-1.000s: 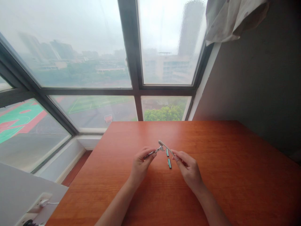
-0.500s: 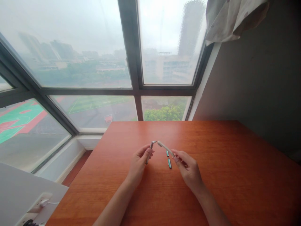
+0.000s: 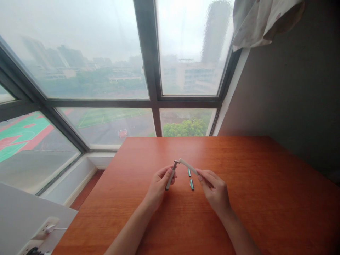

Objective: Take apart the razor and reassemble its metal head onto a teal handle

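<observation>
My left hand [image 3: 157, 185] is closed around a razor handle [image 3: 170, 180], its metal head end up and no blade cartridge visible on it. My right hand [image 3: 214, 187] pinches a pale toothbrush [image 3: 188, 166] by its lower end. The brush's head reaches left, right beside the razor's head; whether the two touch I cannot tell. Between the hands, two razor cartridges with green strips lie on the table: a farther cartridge [image 3: 189, 173], close to the toothbrush, and a nearer cartridge [image 3: 191, 184].
Beneath both hands is a reddish-brown wooden table [image 3: 239, 159]. Large windows with a grey frame [image 3: 106, 103] stand beyond its far edge. A socket with a white plug [image 3: 49, 228] is on the low wall at lower left. Cloth [image 3: 262, 24] hangs at upper right.
The razor handle has turned in my left hand and moved slightly right. My right hand has rolled the toothbrush so its bristles no longer show. The cartridges lie where they were.
</observation>
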{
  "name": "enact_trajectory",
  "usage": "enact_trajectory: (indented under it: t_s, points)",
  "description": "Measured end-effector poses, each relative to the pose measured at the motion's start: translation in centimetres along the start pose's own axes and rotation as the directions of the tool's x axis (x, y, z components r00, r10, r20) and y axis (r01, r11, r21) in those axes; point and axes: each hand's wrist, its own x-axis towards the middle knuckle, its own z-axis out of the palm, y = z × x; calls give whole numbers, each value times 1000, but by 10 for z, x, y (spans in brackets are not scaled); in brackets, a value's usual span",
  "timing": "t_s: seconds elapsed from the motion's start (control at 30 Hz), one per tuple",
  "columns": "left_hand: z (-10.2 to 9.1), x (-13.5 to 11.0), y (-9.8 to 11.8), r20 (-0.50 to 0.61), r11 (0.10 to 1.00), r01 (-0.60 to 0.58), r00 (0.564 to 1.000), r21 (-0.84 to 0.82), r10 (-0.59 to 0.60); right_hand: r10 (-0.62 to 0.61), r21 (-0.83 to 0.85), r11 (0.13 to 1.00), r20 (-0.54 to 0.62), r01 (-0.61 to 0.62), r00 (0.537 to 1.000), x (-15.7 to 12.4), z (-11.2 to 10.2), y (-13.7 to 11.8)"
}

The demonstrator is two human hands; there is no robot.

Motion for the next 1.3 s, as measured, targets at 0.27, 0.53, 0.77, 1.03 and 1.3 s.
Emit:
enact_trajectory:
  t_s: [0.27,0.53,0.77,1.03,1.3]
  points:
    - [2,-2,-1,51,997,-23,999,72,19,-15,39,999,16,15,1000,-2,2,-2]
    - [-1,1,-3,-33,1000,-16,999,-16,16,11,-47,999,28,-9,1000,-1,1,0]
    - [-2,1,-7,-40,999,2,999,34,-1,126,-209,967,-93,-143,988,1,-14,13]
    - [3,0,-4,-20,997,7,1000,78,-5,191,-650,709,-194,-272,962,-26,-79,60]
    - [0,1,-5,-22,998,7,1000,70,-5,247,-834,476,-176,-277,953,-40,-87,72]
